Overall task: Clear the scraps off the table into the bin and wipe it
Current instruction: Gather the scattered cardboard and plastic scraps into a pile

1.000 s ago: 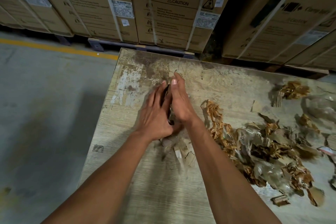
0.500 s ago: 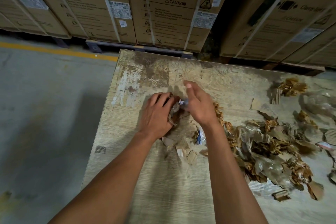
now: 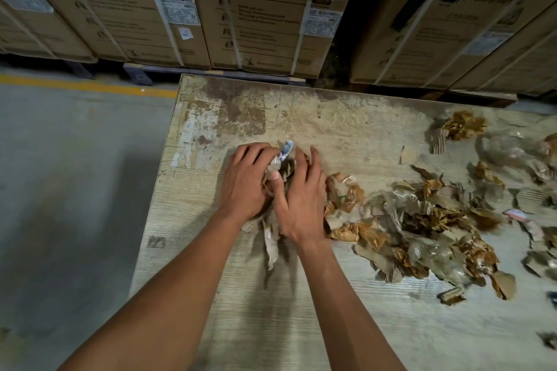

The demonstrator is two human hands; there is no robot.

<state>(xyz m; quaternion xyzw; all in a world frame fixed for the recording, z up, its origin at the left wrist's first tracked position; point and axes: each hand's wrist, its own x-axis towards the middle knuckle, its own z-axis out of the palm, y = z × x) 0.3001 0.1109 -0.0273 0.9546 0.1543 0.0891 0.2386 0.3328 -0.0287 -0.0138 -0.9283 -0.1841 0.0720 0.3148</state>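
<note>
Both hands meet over a small clump of scraps [image 3: 272,232] near the left end of the worn wooden table [image 3: 271,310]. My left hand [image 3: 245,181] is curled around crumpled paper and plastic, with a blue-white bit [image 3: 286,149] sticking up beside its fingers. My right hand [image 3: 301,199] lies flat against the clump from the right, fingers spread, thumb pressed into it. A long heap of torn cardboard, brown paper and clear plastic [image 3: 422,229] stretches from my right hand to the table's right side. No bin or cloth is in view.
Strapped cardboard cartons [image 3: 265,9] on pallets stand just behind the table's far edge. Bare concrete floor [image 3: 69,190] with a yellow line lies left of the table. More loose scraps [image 3: 464,125] sit at the far right, and small pieces [image 3: 450,295] near the front right.
My right hand has moved from lifted and cupped beside the left to pressing flat on the clump. The clump has been pulled tighter between both hands, and the blue-white bit now shows on top.
</note>
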